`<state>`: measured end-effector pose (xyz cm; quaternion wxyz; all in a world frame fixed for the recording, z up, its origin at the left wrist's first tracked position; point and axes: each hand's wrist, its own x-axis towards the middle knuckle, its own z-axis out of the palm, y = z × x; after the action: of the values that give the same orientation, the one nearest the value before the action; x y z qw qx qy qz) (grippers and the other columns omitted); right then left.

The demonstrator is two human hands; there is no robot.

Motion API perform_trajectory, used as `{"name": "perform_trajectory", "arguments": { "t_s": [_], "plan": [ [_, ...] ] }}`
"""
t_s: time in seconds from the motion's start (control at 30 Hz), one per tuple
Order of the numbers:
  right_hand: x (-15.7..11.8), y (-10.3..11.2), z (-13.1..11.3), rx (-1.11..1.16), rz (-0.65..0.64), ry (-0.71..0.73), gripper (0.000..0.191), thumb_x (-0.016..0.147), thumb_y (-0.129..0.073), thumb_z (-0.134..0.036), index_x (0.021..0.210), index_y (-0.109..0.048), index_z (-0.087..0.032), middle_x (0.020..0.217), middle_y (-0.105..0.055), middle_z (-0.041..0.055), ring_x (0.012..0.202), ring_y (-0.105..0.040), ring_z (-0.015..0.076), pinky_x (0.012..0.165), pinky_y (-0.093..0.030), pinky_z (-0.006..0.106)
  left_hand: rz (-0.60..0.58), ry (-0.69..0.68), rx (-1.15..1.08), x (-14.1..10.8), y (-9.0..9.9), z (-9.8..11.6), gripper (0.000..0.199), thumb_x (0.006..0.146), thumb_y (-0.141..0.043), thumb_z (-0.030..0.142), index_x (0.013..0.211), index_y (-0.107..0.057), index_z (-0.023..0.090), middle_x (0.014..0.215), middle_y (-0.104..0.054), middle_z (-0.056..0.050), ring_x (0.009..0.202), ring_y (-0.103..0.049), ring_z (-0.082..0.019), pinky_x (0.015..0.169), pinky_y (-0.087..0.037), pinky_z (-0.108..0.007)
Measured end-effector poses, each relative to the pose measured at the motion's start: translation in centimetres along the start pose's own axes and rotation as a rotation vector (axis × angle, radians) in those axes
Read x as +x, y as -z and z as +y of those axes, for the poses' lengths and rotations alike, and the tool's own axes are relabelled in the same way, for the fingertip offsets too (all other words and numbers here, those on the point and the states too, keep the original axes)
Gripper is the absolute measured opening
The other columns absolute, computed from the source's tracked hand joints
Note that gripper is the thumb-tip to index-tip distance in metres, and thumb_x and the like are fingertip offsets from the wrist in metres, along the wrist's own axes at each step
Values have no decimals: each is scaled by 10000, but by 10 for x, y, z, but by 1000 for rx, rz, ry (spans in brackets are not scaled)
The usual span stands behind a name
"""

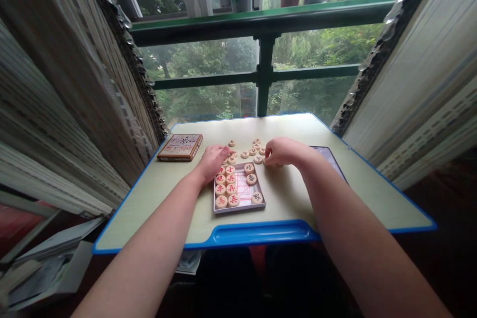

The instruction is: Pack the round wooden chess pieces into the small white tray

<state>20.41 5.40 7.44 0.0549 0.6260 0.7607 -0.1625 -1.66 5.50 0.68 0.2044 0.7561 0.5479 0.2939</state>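
An open shallow box [242, 209] sits near the table's front, with several red-marked round pieces in two columns on its left and three black-marked pieces [257, 198] on its right. My left hand [215, 160] is beside the box's back left corner, its fingers spread by a few loose pieces [231, 159]. My right hand [278, 151] is behind and right of the box, fingers bent together and pointing down at a piece at the right end of the loose group. Several black-marked pieces [245, 154] lie between the two hands.
A flat brown patterned box [180, 147] lies at the table's left. Behind my right forearm is a dark-edged tablet-like object [330, 159]. The table [380, 203] has a blue rim and a blue front tray [261, 233]. Window bars and curtains surround its back and sides.
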Motion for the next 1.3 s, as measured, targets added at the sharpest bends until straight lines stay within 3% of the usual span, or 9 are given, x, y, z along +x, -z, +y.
{"name": "perform_trajectory", "arguments": {
  "t_s": [0.3, 0.4, 0.5, 0.63, 0.73, 1.03, 1.1, 1.2, 1.3],
  "plan": [
    [4, -1, 2, -25, -1, -13, 306, 700, -622, -447, 790, -713, -168, 716, -688, 77, 614, -605, 173, 531, -400, 253, 27, -76, -103, 2, 0, 0, 577, 899, -273, 491, 877, -717, 123, 965, -705, -103, 1015, -588, -239, 967, -402, -347],
    [4, -4, 3, -25, -8, 51, 310, 631, -689, -348, 903, -708, -201, 794, -698, 55, 653, -612, 171, 534, -403, 240, 78, -34, -148, 2, 0, -2, 546, 897, -293, 479, 877, -709, 126, 959, -704, -107, 959, -611, -231, 919, -434, -345],
    [4, -6, 2, -64, 29, 73, 290, 618, -688, -297, 891, -708, -202, 799, -698, 55, 659, -618, 181, 525, -401, 243, 157, 21, -170, 3, 1, -4, 474, 883, -332, 436, 879, -704, 142, 964, -703, -93, 966, -610, -222, 912, -442, -334],
    [7, -5, 3, 48, 48, 28, 252, 689, -636, -351, 860, -695, -175, 687, -683, 52, 544, -606, 161, 496, -404, 242, 147, 123, -173, 4, 1, -6, 277, 743, -470, 226, 870, -709, 164, 911, -716, -49, 903, -628, -203, 852, -484, -302],
    [10, -5, 6, 134, 154, 59, 263, 707, -636, -382, 867, -685, -179, 742, -689, 55, 552, -614, 152, 496, -410, 231, 67, 150, -171, 6, -1, -9, 334, 644, -460, 115, 834, -728, 175, 852, -726, -29, 844, -643, -190, 813, -506, -286],
    [6, -4, -3, 180, 329, 141, 162, 722, -609, -279, 841, -670, -187, 863, -696, 56, 717, -618, 175, 578, -439, 248, 58, 159, -218, 10, -4, -17, 371, 634, -453, 79, 870, -728, 159, 878, -728, -47, 869, -652, -194, 828, -510, -296],
    [3, -1, -5, 179, 429, 88, 181, 752, -574, -297, 858, -667, -183, 882, -698, 66, 768, -619, 191, 612, -436, 260, 50, 157, -259, 10, -4, -17, 357, 651, -462, 86, 888, -722, 152, 899, -726, -54, 874, -653, -189, 828, -511, -291],
    [-1, 4, -6, 279, 675, -11, 259, 811, -501, -361, 943, -636, -184, 903, -695, 66, 820, -616, 199, 661, -427, 275, 49, 155, -283, 9, -3, -15, 329, 675, -475, 104, 892, -720, 145, 924, -724, -64, 888, -652, -188, 842, -506, -290],
    [-5, 7, -4, 410, 838, -14, 307, 818, -483, -425, 947, -609, -176, 859, -688, 61, 805, -614, 193, 672, -420, 277, 61, 169, -284, 9, -3, -13, 286, 699, -492, 144, 869, -722, 151, 922, -725, -63, 882, -650, -191, 842, -500, -295]
  ]
}}
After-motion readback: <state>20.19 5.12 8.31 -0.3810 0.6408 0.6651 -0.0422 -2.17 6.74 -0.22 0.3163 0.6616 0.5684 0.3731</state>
